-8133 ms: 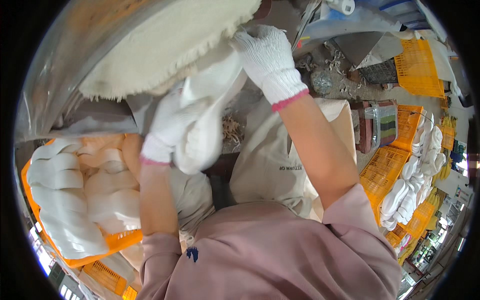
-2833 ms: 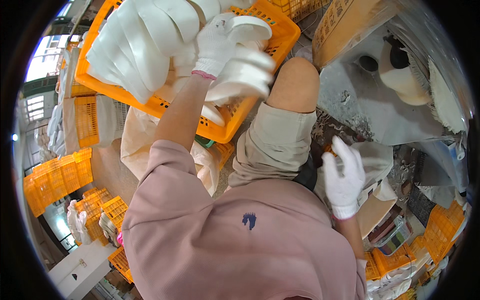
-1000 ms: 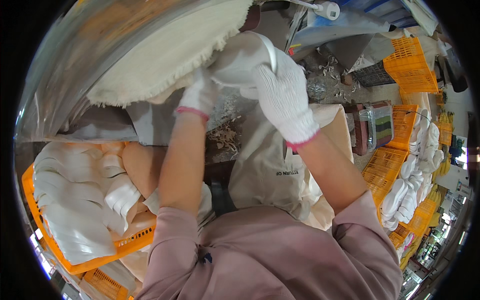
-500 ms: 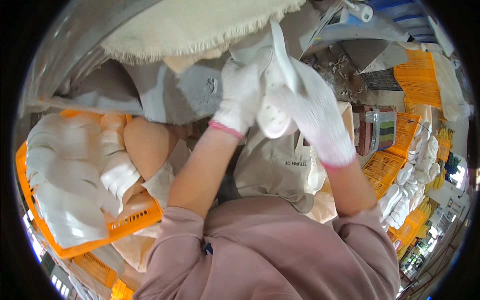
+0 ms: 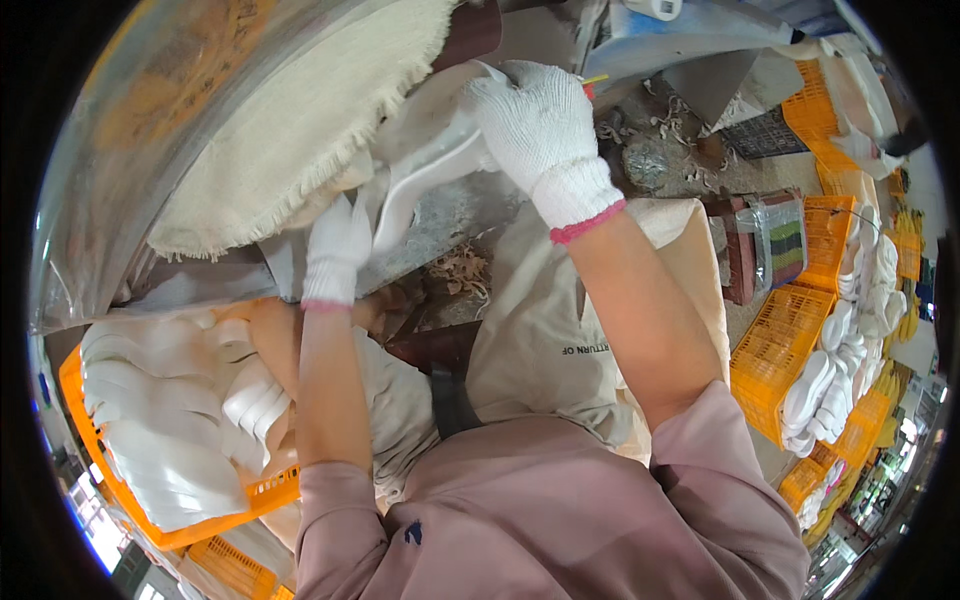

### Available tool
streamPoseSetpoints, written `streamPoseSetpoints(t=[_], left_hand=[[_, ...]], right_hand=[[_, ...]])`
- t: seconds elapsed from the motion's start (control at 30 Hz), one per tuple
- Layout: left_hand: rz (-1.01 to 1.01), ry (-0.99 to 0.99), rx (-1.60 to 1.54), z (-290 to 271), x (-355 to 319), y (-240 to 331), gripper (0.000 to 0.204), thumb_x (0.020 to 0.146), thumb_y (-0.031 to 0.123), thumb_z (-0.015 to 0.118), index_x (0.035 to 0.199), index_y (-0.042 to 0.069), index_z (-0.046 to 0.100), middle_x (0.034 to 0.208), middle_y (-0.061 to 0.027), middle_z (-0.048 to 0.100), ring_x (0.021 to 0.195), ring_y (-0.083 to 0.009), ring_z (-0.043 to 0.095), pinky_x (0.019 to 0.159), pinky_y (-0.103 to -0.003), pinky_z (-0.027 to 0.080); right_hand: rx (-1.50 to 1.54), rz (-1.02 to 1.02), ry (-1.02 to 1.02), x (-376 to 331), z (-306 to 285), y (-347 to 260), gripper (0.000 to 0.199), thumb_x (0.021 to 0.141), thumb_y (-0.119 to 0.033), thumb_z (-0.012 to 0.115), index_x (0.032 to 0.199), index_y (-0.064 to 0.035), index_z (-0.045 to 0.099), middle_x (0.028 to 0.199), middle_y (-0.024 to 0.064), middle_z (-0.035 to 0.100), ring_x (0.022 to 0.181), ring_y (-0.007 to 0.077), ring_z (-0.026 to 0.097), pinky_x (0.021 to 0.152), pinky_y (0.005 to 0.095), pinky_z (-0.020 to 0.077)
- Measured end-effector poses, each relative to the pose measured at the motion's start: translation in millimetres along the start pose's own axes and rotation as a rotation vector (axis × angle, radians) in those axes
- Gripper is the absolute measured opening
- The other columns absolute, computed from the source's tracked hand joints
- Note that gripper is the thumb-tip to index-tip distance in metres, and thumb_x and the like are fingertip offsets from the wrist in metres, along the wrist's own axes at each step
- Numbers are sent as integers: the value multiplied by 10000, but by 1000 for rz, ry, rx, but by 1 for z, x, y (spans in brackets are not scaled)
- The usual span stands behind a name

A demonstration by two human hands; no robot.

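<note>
Nearest to us, past the pink shirt (image 5: 560, 510), beige cloth (image 5: 515, 340) covers the lap, and just left of the left forearm there's an orange crate (image 5: 280, 488) heaped with white pieces (image 5: 165, 460).

Big change from half a second ago: back then both hands were bunched together with the sole standing on end between them, clear of the fringe. Now we've got them spread apart. The right hand (image 5: 538, 130) grasps the upper end of the white sole (image 5: 425, 155), and the left hand (image 5: 338, 245) is closed on its lower end, though we can't see all of those fingertips.

The sole itself slants between them, right at the edge of the cream fringed disc (image 5: 310, 130). We can't quite tell if they're touching. It looks smooth and slightly glossy, with a wavy raised side wall facing us and a greyish shade over its wide face.

Below it we can see a grey surface (image 5: 450, 212), then curly pale scraps (image 5: 460, 270). Way off to the right, more orange crates (image 5: 780, 345) stand beside a row of white soles (image 5: 840, 370).
</note>
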State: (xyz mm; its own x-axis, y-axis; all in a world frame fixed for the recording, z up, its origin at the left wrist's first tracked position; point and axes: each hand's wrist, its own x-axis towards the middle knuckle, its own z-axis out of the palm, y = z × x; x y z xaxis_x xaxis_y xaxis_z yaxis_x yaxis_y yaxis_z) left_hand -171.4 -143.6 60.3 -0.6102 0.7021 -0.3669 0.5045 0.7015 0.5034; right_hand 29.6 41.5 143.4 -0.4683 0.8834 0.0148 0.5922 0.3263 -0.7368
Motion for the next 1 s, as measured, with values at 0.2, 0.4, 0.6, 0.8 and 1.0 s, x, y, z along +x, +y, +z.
streamPoseSetpoints(t=[0.2, 0.4, 0.6, 0.8, 1.0], left_hand=[[189, -156, -1116, 39, -68, 82, 386, 1005, 196, 738, 1308, -39, 692, 1180, -75, 741, 1052, -131, 679, 953, -314, 541], [-8, -321, -1564, 40, -20, 115, 395, 969, 164, 794, 1294, -40, 701, 1220, -119, 745, 1026, -210, 728, 931, -344, 584], [-208, -537, -2239, 23, -74, 72, 671, 1076, 556, 487, 1431, -5, 585, 1309, -206, 683, 1174, -381, 684, 1078, -558, 525], [-75, -13, -2099, 16, -29, 61, 546, 1081, 490, 390, 1325, 43, 586, 1152, -200, 705, 1001, -393, 698, 902, -499, 599], [309, -500, -1894, 40, -29, 54, 497, 1120, 374, 329, 1424, 63, 570, 1409, -131, 636, 1319, -278, 586, 1165, -416, 443]], right_hand=[[84, -84, 38, -26, -12, -35, 624, 811, -427, 753, 1181, 69, 669, 1099, 320, 746, 1072, 491, 720, 968, 493, 580], [-784, -840, 31, -103, -64, -41, 363, 776, -209, 746, 1117, -85, 742, 1182, 132, 724, 1258, 365, 611, 1101, 552, 464], [-527, -898, -348, -133, -22, -50, 547, 820, -176, 753, 1352, -62, 696, 1235, 98, 717, 1011, 293, 714, 826, 432, 589], [-348, -646, -55, -128, 32, -59, 369, 871, -198, 749, 1212, -64, 702, 824, 142, 724, 693, 333, 724, 647, 470, 590], [-326, -821, 96, -122, 25, -73, 204, 828, -213, 790, 988, -105, 726, 711, 62, 605, 590, 275, 641, 569, 411, 537]])
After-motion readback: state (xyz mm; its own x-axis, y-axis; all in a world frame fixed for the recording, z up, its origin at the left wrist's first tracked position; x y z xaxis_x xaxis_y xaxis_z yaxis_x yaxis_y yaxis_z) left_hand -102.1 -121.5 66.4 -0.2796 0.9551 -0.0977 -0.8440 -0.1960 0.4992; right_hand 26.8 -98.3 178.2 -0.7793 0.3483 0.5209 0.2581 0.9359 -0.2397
